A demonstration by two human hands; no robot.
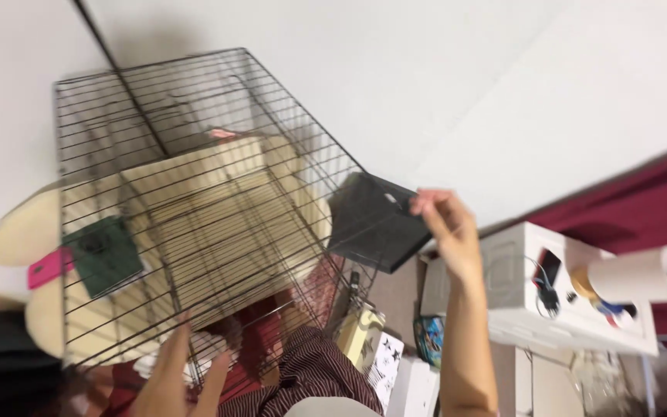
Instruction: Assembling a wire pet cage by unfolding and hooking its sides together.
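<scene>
A black wire cage (194,177) fills the left and middle of the view, tipped at an angle against a white wall. My left hand (175,374) presses on its lower wire edge from below. My right hand (445,232) is raised at the cage's right corner, fingers pinching the edge of a flat black panel (372,220) that hangs off that corner. Through the wires I see a cream padded bed (210,224) with a slatted surface, and a dark green tag (106,255) on the cage's left side.
A white box (519,278) holding small items and a roll of white paper (646,274) stands at the right. Dark red fabric (658,193) lies behind it. Striped cloth (310,371) and small printed boxes (372,347) sit below the cage. A pink object (48,266) is at the left.
</scene>
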